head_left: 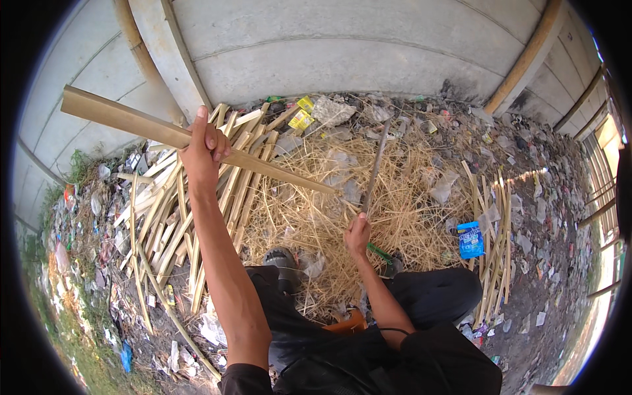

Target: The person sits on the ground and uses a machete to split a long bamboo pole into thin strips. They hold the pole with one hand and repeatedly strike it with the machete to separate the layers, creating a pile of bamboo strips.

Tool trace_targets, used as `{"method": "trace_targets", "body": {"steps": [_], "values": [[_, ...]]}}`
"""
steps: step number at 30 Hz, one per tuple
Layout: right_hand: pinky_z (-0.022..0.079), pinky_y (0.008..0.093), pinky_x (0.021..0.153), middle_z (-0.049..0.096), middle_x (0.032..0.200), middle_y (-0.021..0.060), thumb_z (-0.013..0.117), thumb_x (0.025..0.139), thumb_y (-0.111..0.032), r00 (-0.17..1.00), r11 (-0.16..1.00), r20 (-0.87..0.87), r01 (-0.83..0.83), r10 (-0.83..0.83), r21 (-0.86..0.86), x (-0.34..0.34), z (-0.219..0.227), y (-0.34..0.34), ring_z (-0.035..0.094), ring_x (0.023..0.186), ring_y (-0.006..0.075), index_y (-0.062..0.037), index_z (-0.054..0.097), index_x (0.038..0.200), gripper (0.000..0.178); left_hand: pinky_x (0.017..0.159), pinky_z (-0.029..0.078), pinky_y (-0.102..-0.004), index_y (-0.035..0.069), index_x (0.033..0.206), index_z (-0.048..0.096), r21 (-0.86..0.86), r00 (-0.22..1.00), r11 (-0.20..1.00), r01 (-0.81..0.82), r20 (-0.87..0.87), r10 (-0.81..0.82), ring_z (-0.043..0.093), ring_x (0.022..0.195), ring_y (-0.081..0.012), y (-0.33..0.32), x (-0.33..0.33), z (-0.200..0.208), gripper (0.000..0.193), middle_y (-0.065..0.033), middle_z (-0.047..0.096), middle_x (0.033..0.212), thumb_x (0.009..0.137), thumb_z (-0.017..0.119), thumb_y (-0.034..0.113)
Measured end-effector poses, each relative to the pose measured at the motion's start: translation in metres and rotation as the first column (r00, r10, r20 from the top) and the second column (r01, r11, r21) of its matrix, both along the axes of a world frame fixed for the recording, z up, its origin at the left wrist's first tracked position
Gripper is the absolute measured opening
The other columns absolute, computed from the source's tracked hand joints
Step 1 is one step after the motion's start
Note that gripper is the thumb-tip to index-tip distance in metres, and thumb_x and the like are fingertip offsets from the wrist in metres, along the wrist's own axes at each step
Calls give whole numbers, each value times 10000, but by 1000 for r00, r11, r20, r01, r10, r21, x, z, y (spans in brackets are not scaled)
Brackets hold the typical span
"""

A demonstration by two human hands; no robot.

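My left hand (205, 146) is raised at the left, its fingers wrapped round a long bamboo slat (276, 172). The slat slants from the upper left down to the middle, its lower end close to the blade in my other hand. In front of my body, my right hand (357, 234) is closed round the handle of a machete with a long, narrow dark blade (376, 166). The blade points up and away from me. Something green (378, 252) shows just below that hand. Most of the handle is hidden by my fingers.
A pile of split bamboo strips (174, 227) lies at left, a smaller bundle (495, 243) at right. Pale shavings (309, 243) cover the ground between them. A blue packet (470, 239) sits beside the right bundle. Litter surrounds everything; a concrete wall (342, 66) stands behind.
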State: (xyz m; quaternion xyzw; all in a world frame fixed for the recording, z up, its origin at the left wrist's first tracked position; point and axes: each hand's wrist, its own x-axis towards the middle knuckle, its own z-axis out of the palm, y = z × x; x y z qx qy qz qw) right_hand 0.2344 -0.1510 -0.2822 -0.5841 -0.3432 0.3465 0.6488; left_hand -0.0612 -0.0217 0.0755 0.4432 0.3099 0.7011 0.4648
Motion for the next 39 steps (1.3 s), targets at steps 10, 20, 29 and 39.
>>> {"method": "trace_targets", "body": {"steps": [10,20,29,39], "values": [[351,298,468,286,513,-50,367,1001,-715,462,726,-872,-654,162,-212,6,-9,-12,286,388,105,-122,423,753,646,482,375,-311,165,551,374,-4,999,999,-33,-40,32,341,415,-127,-4,-14,-5,572,7,322,465,1003,657,372],[306,296,430,347,514,-6,377,1001,-701,871,974,-436,-202,225,101,26,159,23,318,397,120,-113,430,769,635,487,397,-322,159,536,375,87,989,986,144,-29,-142,329,396,-125,-4,-24,-14,594,10,305,461,1021,619,398],[325,326,443,333,544,-5,414,1000,-690,951,793,-227,-301,209,-531,-12,-18,-20,326,418,121,-109,402,766,626,467,397,-325,150,519,417,130,947,938,321,-56,-316,336,356,-131,1,-36,-23,573,18,322,426,1009,626,364],[392,325,474,303,514,-47,414,983,-714,611,669,-760,-663,223,-336,10,-7,-17,323,393,115,-116,422,780,632,527,475,-328,81,716,557,42,986,998,-46,160,39,498,456,-170,-5,-10,-10,484,-18,468,559,1006,624,462]]}}
